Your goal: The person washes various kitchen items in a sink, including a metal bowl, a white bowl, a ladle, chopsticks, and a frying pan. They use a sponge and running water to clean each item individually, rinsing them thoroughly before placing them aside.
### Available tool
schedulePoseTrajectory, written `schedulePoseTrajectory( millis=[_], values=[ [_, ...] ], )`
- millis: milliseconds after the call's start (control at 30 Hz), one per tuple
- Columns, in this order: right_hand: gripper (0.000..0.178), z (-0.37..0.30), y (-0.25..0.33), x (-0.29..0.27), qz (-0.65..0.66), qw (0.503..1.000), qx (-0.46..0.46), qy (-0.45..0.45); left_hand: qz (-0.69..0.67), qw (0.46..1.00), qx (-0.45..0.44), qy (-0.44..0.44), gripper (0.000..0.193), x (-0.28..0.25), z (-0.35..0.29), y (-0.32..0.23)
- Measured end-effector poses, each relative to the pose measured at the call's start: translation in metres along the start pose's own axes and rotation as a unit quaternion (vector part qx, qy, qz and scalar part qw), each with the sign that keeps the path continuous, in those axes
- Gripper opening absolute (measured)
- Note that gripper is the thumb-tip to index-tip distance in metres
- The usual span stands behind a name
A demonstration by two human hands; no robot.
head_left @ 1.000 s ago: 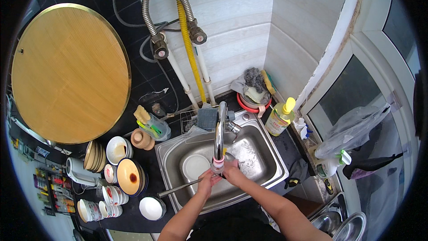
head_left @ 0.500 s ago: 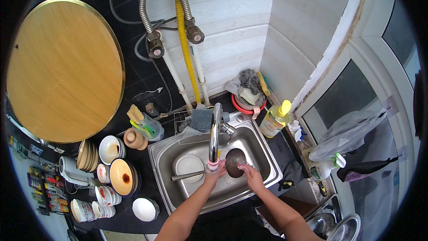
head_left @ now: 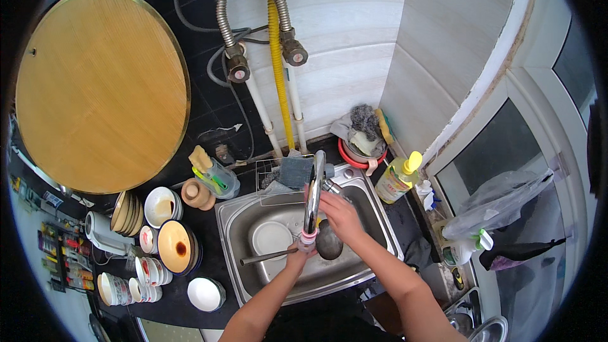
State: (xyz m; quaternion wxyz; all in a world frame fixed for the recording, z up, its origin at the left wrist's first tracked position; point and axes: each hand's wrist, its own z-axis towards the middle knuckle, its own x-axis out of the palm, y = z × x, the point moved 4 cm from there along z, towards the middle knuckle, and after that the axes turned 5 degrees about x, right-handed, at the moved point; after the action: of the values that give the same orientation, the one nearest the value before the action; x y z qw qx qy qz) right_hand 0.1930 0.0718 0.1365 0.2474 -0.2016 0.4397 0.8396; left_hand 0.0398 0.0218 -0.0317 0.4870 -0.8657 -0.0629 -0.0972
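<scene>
In the steel sink (head_left: 370,253), my left hand (head_left: 297,257) is closed on a metal ladle (head_left: 329,240). Its handle points left and its dark round bowl lies to the right of the tap's outlet. The chrome tap (head_left: 313,206) curves over the middle of the sink and hides part of my left hand. My right hand (head_left: 341,215) is raised beside the tap neck, just below the tap's lever (head_left: 332,187). Its fingers are stretched out and hold nothing I can see; their tips are partly behind the tap. A white plate (head_left: 271,239) lies at the sink's left.
Stacked bowls (head_left: 180,247) and a white bowl (head_left: 206,294) stand on the dark counter at left. Behind the sink are a wire rack (head_left: 269,174) and a red basin (head_left: 354,161) with scrubbers. A yellow detergent bottle (head_left: 398,180) stands at right.
My right hand has left the ladle's bowl and moved up to the tap's lever. My left hand still holds the ladle, now slightly lower. The whole view has shifted a little.
</scene>
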Motion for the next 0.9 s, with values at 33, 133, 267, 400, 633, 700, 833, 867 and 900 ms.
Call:
schedulePoseTrajectory(
  millis=[33,133,267,400,633,700,833,867,900],
  values=[
    [0.039,0.014,0.002,0.007,-0.016,0.999,-0.034,0.001,-0.011,1.000,-0.004,0.003,0.021,-0.003,0.001,0.002],
    [0.043,0.050,0.002,0.037,-0.113,0.990,-0.075,0.034,-0.033,0.999,-0.005,0.008,0.020,-0.016,-0.003,0.007],
    [0.037,0.044,-0.024,0.072,-0.156,0.986,-0.049,0.033,-0.046,0.999,-0.017,0.006,0.022,-0.022,-0.008,0.004],
    [0.029,0.009,-0.010,0.035,-0.021,0.999,0.050,0.004,-0.066,0.995,-0.069,-0.035,0.025,-0.034,-0.014,0.002],
    [0.047,-0.134,-0.046,0.058,-0.020,0.964,0.250,0.093,-0.094,0.992,-0.086,-0.004,0.027,-0.049,-0.020,0.007],
    [0.056,-0.184,-0.098,0.092,0.083,0.894,0.411,0.160,-0.092,0.991,-0.094,0.007,0.027,-0.047,-0.029,-0.001],
    [0.029,-0.170,-0.111,0.108,0.160,0.836,0.460,0.252,-0.050,0.993,-0.103,0.011,0.027,-0.047,-0.039,-0.012],
    [0.038,-0.157,-0.102,0.103,0.149,0.818,0.508,0.225,-0.057,0.992,-0.106,0.024,0.027,-0.049,-0.040,-0.012],
    [0.038,-0.147,-0.097,0.102,0.093,0.840,0.484,0.228,-0.065,0.991,-0.108,0.037,0.027,-0.050,-0.041,-0.013]
  ],
)
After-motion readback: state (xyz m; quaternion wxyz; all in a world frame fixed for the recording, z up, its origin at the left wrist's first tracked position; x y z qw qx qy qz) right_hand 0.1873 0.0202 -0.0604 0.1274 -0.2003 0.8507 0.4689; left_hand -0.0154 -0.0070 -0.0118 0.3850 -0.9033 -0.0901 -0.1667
